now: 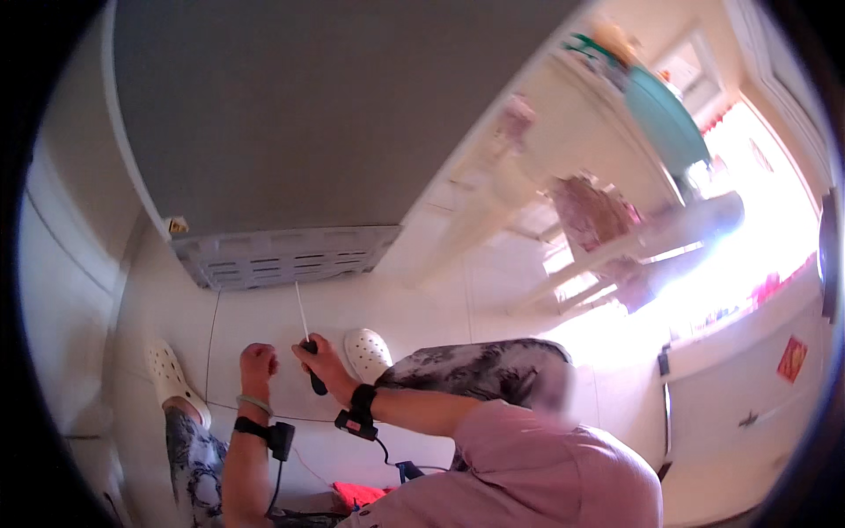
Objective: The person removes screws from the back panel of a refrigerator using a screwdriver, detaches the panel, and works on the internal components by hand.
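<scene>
The right hand (pixel 326 363) grasps the black-handled screwdriver (pixel 311 347) above the tiled floor (pixel 431 312), its thin shaft pointing to the slotted grey panel (pixel 290 255) under the large grey appliance (pixel 299 114); whether the tip touches the panel, I cannot tell. The left hand (pixel 258 362) is curled into a loose fist just beside, with nothing visible in it. The tool looks light and stiff, best held round its thick handle, since the slim shaft would probably slip in the fingers. At the far worktop (pixel 563 110) is a teal basin (pixel 666 123), its contents indistinct.
</scene>
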`<state>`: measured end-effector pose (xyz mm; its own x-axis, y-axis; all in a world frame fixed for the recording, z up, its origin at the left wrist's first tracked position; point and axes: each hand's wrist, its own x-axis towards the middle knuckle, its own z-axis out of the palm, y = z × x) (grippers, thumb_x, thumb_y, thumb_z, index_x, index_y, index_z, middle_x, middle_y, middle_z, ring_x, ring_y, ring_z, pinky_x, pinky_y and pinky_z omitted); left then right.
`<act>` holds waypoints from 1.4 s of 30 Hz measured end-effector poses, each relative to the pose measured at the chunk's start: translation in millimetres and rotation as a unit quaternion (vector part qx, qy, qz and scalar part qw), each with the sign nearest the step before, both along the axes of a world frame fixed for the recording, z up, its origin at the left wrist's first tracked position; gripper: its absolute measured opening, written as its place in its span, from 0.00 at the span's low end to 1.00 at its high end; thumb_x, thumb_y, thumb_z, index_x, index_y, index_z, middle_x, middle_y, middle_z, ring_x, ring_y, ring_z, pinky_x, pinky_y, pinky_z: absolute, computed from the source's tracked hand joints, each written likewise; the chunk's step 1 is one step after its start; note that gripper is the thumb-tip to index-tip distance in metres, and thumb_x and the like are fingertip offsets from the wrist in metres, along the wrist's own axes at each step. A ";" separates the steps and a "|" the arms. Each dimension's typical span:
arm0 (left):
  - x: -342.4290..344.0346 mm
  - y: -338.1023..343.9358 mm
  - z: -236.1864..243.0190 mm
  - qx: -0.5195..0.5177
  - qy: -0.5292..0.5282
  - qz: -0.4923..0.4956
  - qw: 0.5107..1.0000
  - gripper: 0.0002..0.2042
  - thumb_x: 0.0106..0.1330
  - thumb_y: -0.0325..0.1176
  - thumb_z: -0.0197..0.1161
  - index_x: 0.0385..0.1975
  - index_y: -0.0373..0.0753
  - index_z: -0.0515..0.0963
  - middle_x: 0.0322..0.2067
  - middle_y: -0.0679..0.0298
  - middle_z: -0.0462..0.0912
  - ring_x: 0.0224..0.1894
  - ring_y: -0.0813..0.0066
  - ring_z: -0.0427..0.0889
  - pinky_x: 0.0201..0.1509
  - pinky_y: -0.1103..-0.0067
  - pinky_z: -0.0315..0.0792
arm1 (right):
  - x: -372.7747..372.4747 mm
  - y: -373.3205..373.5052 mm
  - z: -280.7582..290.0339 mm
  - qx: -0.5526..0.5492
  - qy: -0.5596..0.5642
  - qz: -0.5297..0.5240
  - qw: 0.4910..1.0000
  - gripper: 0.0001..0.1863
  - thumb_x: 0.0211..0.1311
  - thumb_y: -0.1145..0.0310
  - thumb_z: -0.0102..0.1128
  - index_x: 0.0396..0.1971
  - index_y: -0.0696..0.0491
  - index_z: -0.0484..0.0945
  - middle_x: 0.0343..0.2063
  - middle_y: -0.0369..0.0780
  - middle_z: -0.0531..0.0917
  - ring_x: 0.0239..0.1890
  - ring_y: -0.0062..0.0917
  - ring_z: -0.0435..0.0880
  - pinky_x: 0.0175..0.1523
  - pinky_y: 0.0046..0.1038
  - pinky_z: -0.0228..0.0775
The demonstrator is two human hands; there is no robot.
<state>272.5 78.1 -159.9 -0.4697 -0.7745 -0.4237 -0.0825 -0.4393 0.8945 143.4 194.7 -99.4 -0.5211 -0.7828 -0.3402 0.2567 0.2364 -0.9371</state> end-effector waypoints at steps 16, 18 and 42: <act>-37.3 100.0 342.9 -0.038 0.325 -0.066 0.943 0.10 0.70 0.31 0.55 0.44 0.31 0.77 0.36 0.62 0.82 0.40 0.76 0.80 0.42 0.83 0.74 | -56.3 51.6 279.3 -0.244 -0.142 0.049 0.958 0.09 0.57 0.76 0.62 0.37 0.59 0.74 0.30 0.42 0.82 0.29 0.23 0.81 0.30 0.24 0.73; -28.7 113.5 373.4 -0.087 0.335 -0.081 0.935 0.10 0.70 0.32 0.55 0.43 0.33 0.77 0.36 0.61 0.82 0.40 0.77 0.81 0.42 0.85 0.73 | -50.0 65.7 310.3 -0.272 -0.149 0.085 0.947 0.08 0.59 0.76 0.62 0.37 0.58 0.75 0.31 0.41 0.82 0.29 0.22 0.81 0.30 0.23 0.73; -6.5 140.5 407.9 -0.066 0.342 -0.046 0.936 0.08 0.69 0.38 0.58 0.32 0.41 0.74 0.22 0.71 0.74 0.22 0.84 0.70 0.25 0.86 0.61 | -9.6 90.1 355.3 -0.322 -0.117 0.124 0.931 0.09 0.59 0.78 0.62 0.40 0.55 0.74 0.32 0.37 0.81 0.30 0.19 0.80 0.31 0.20 0.71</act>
